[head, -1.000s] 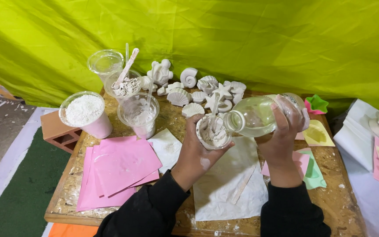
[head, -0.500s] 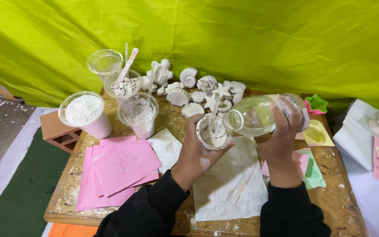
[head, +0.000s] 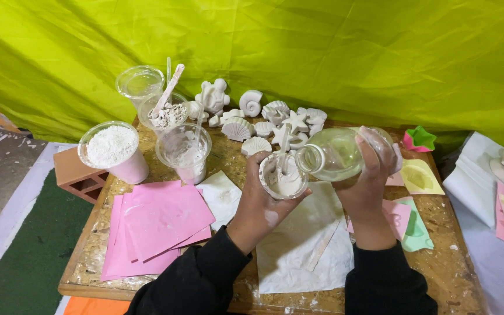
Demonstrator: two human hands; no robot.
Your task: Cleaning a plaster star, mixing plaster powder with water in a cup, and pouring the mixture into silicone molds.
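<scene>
Above the worktop (head: 450, 256), the left hand (head: 261, 201) grips a small cup (head: 283, 175) upright while the right hand (head: 371, 169) clasps a bottle (head: 336, 154) tipped sideways, its mouth at the cup's rim for pouring.

Wooden tabletop (head: 456, 262), surface scuffed and powder-stained. Lying directly on it: stacked pink sheets (head: 158, 224) at left; white paper (head: 304, 245) at centre front with a flat stick (head: 324, 251) on it; plastic cups (head: 185, 151) of white powder; white plaster shell casts (head: 275, 119) along the rear edge; coloured moulds (head: 418, 178) at right.
</scene>
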